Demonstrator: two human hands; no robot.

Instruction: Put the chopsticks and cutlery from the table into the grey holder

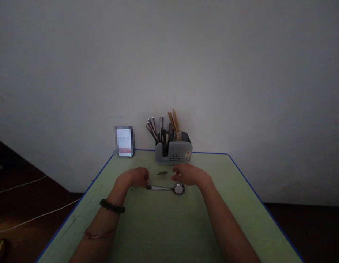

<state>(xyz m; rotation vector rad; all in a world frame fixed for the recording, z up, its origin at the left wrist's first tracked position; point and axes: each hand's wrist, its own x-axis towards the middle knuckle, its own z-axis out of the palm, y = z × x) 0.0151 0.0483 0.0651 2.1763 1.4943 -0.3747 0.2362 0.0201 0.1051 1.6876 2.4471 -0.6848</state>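
Observation:
My left hand (139,177) is closed around the handle of a slim metal spoon (162,173). The bowl of that spoon points right, just above the table, and its handle is mostly hidden by my fingers. My right hand (183,174) is beside the bowl with thumb and fingers apart, not touching it as far as I can see. A larger metal spoon (178,189) lies sideways on the table below both hands, its bowl to the right and its handle end close to my left hand.
At the back of the green table (164,233) stands a grey cutlery holder (174,151). It carries several metal utensils (153,128) and wooden chopsticks (174,122). A phone or tablet with a lit screen (124,141) leans against the wall at the back left.

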